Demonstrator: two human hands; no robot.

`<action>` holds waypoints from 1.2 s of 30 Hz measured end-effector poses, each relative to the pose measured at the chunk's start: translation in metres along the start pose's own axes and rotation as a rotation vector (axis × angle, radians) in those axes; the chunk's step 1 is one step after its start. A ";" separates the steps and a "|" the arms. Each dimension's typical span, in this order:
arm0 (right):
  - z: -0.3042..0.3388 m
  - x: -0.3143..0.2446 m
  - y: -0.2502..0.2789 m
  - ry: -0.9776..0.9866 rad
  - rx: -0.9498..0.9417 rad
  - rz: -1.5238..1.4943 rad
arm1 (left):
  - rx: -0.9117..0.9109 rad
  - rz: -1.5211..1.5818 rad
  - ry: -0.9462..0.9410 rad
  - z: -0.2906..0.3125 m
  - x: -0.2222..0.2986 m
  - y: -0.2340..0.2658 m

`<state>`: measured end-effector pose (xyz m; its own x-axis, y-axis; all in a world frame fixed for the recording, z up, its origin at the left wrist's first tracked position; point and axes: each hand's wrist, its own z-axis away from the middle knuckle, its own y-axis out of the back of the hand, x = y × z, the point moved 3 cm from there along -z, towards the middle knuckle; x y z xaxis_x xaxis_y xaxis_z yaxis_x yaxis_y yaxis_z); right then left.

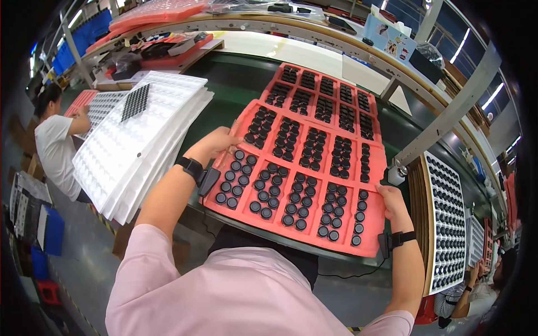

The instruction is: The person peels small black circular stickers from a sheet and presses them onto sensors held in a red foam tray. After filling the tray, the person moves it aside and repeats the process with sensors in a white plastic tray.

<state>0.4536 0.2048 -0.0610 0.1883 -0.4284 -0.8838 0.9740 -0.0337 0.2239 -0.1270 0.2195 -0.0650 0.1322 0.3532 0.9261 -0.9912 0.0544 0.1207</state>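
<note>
Near red tray (pixel 305 238) sits in front of the wearer, over the near side of the dark green belt (pixel 235 73), loaded with short black cylinders (pixel 301 224) in slotted compartments. Left hand (pixel 214 141) is closed on its left edge, thumb side up; right hand (pixel 394 203) is curled on the right edge, lower down. Fingers under the rim are hidden, so can't tell how deep either grip goes. Opposite-edge hold probably keeps the loaded tray level and palms off the cylinders; compartments likely stop them rolling together.

Far red tray (pixel 376 126), also filled, lies directly beyond, the two edges meeting; whether they overlap is unclear. So little room forward. Left: strip of bare belt, then stacked white trays (pixel 162 120) leaning beside it. Right: tighter, metal post (pixel 443 126) just past the tray's upper right corner, white tray of black parts (pixel 430 224) beyond the right hand. Nearest open side is toward the wearer's body.
</note>
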 end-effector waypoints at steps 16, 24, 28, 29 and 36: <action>-0.063 -0.121 0.006 0.201 0.050 0.011 | 0.142 0.031 -0.118 -0.062 0.099 0.013; -0.156 -0.174 -0.007 0.287 0.146 -0.015 | 0.265 -0.218 -0.242 -0.157 0.160 0.032; -0.164 -0.203 0.011 0.234 0.273 0.257 | 0.231 -0.416 -0.249 -0.167 0.193 0.037; -0.165 -0.206 0.014 0.275 0.247 0.262 | 0.193 -0.483 -0.299 -0.169 0.187 0.034; -0.207 -0.171 -0.079 0.333 0.221 0.062 | 0.205 -0.617 -0.437 -0.233 0.108 0.111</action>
<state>0.3701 0.4680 -0.0123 0.3120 -0.1213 -0.9423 0.9157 -0.2258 0.3323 -0.2213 0.4816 -0.0347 0.6868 -0.0870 0.7216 -0.7268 -0.0677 0.6836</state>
